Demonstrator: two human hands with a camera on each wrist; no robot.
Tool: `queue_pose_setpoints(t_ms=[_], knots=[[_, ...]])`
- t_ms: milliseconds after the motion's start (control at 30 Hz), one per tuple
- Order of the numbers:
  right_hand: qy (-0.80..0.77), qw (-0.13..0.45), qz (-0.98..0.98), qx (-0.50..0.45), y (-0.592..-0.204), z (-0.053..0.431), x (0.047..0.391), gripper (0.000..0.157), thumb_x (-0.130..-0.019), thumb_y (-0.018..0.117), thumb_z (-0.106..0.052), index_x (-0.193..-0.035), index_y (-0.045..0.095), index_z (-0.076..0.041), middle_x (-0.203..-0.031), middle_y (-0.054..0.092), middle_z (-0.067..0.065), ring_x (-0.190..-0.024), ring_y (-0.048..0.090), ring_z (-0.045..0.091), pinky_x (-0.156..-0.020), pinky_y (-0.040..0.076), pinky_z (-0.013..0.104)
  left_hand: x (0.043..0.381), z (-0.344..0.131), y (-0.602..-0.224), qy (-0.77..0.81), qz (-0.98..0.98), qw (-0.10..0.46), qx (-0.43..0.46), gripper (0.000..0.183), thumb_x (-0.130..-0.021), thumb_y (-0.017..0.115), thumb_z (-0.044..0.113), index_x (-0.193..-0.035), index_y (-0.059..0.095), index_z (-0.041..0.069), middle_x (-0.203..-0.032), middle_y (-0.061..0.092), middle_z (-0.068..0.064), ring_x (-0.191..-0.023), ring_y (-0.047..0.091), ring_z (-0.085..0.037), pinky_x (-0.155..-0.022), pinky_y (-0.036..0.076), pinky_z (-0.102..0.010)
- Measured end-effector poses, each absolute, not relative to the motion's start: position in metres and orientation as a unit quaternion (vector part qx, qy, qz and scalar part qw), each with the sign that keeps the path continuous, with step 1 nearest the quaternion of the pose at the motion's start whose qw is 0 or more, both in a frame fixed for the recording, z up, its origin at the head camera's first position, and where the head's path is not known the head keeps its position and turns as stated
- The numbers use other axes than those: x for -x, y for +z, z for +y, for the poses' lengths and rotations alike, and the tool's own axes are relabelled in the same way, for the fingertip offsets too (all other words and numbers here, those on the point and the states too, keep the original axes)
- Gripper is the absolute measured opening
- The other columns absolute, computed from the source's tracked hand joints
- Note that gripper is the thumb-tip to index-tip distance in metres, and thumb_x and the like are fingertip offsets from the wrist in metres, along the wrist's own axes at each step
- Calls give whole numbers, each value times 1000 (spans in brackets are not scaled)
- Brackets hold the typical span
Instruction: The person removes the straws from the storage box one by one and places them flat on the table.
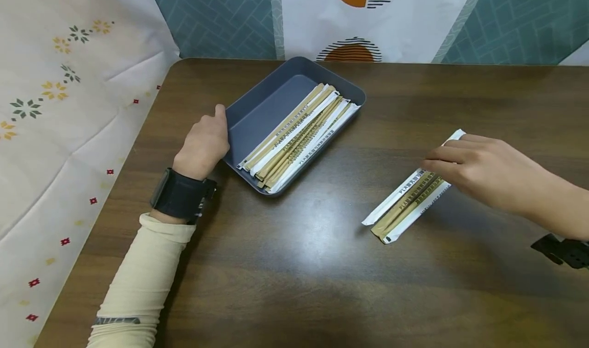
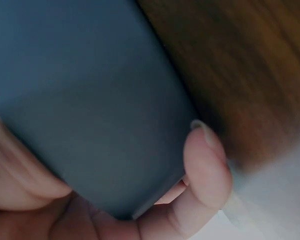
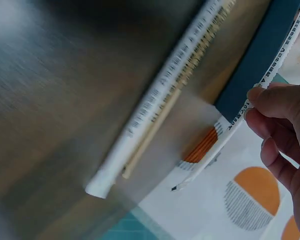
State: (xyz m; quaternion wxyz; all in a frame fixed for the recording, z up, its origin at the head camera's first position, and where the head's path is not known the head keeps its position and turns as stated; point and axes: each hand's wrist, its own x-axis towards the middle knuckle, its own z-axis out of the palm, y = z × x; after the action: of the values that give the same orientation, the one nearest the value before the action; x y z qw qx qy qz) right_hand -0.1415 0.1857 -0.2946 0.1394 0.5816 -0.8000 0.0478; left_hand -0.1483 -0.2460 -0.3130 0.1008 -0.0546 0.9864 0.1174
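Note:
My left hand [image 1: 202,143] grips the left wall of a dark blue-grey tray [image 1: 250,102], fingers curled round its edge in the left wrist view. A bundle of paper-wrapped straws [image 1: 299,133], white and brown, lies along the tray's right side. On the right, my right hand [image 1: 483,169] pinches a white-wrapped straw [image 3: 265,79] between thumb and fingers, held above the others in the right wrist view. Below it, brown-wrapped straws [image 1: 407,200] and another white-wrapped straw [image 1: 416,216] lie on the table. My right hand hides their upper parts in the head view.
The brown wooden table [image 1: 285,281] ends at a patterned cloth [image 1: 221,21] along the back and a white flowered cloth [image 1: 92,113] on the left. Bare wood separates the tray from the loose straws.

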Motion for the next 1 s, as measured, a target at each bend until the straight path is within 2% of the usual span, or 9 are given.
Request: queue_pose_setpoints(t_ms=[233, 700, 1000], knots=[[65, 133, -805, -575, -317, 201, 135, 61, -39, 82, 15, -97, 70, 2, -92, 68, 10, -77, 62, 28, -61, 49, 48, 147, -249, -312, 117, 987, 99, 54, 42, -92, 44, -6, -131, 29, -10, -95, 56, -34, -79, 61, -41, -64, 50, -46], [44, 117, -824, -552, -332, 213, 135, 59, -45, 81, 16, -102, 68, 3, -99, 68, 14, -88, 65, 34, -68, 50, 53, 148, -246, -315, 122, 986, 100, 57, 41, -92, 45, -6, -130, 30, -9, -95, 57, -34, -79, 62, -41, -63, 50, -46], [51, 114, -825, -551, -335, 215, 134, 59, -42, 82, 13, -99, 68, 2, -96, 68, 15, -84, 65, 34, -66, 50, 52, 149, -246, -315, 124, 986, 96, 49, 40, -92, 43, -6, -130, 30, -9, -91, 57, -32, -77, 60, -40, -62, 48, -45]])
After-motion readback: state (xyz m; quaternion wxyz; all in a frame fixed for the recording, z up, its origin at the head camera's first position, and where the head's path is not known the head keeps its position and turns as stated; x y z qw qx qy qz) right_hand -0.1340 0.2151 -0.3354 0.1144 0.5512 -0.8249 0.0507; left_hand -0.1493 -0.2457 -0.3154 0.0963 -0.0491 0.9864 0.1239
